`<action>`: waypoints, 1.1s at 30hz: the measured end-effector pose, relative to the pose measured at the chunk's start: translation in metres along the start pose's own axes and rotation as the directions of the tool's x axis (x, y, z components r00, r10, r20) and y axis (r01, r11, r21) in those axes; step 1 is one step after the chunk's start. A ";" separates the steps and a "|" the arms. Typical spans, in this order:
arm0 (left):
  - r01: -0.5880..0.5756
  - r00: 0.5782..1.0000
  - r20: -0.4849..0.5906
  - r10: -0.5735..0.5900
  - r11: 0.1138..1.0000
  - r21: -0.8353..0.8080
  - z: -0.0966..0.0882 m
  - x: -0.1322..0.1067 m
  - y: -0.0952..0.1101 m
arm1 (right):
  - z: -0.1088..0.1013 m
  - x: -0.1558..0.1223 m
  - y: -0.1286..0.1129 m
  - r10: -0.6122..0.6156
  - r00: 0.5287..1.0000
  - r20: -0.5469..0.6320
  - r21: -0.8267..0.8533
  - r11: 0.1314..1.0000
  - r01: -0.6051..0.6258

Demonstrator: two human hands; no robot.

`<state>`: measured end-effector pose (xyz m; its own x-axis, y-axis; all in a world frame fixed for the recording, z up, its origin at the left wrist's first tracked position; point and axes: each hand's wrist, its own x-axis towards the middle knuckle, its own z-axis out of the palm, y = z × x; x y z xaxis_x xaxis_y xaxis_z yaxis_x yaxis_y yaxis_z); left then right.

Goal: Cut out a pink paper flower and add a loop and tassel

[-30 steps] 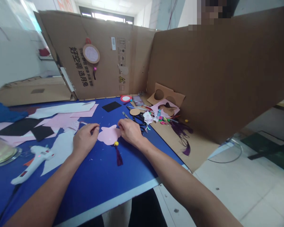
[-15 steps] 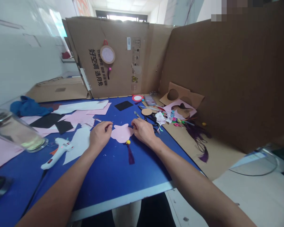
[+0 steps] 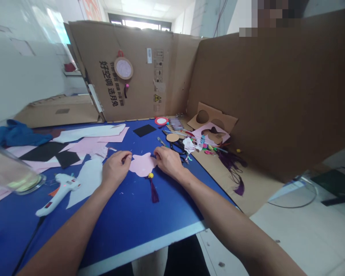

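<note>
A pink paper cutout [image 3: 143,165] with a wavy outline lies on the blue table between my hands. From its lower edge hangs a dark purple tassel [image 3: 154,193] topped by a yellow bead [image 3: 151,175]. At the cutout's left edge, my left hand [image 3: 117,165] is closed, thumb and forefinger pinched together. My right hand [image 3: 169,158] is closed over the right edge, fingers curled down. Both hands appear to pinch the paper's sides, though the fingertips are partly hidden.
A white glue gun [image 3: 59,191] lies left of my forearm, beside white paper [image 3: 87,180] and a glass jar [image 3: 20,172]. Black scissors [image 3: 176,146], beads and purple tassels [image 3: 232,165] crowd the right. Cardboard walls [image 3: 166,76] enclose the back and right side.
The whole view has shifted slightly, so things sit further left in the picture. Both hands keep their places at the cutout's sides.
</note>
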<state>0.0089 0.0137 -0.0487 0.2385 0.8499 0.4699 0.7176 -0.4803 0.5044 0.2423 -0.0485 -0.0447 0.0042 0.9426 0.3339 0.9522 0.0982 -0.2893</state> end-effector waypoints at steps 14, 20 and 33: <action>0.000 1.000 0.000 0.000 1.000 -0.028 -0.001 0.003 -0.002 | -0.006 0.000 -0.004 0.016 1.000 0.000 -0.009 1.000 -0.016; -0.011 1.000 -0.004 0.011 1.000 -0.027 -0.001 0.002 -0.002 | -0.006 -0.001 -0.006 0.010 1.000 0.005 -0.009 1.000 -0.010; -0.048 0.999 -0.026 0.046 0.997 -0.058 0.005 -0.005 0.000 | -0.005 0.000 0.008 0.067 0.998 -0.022 -0.004 0.998 -0.067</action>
<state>0.0107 0.0101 -0.0549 0.2543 0.8206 0.5118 0.6659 -0.5323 0.5227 0.2517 -0.0495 -0.0432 0.0745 0.9397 0.3338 0.9511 0.0336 -0.3071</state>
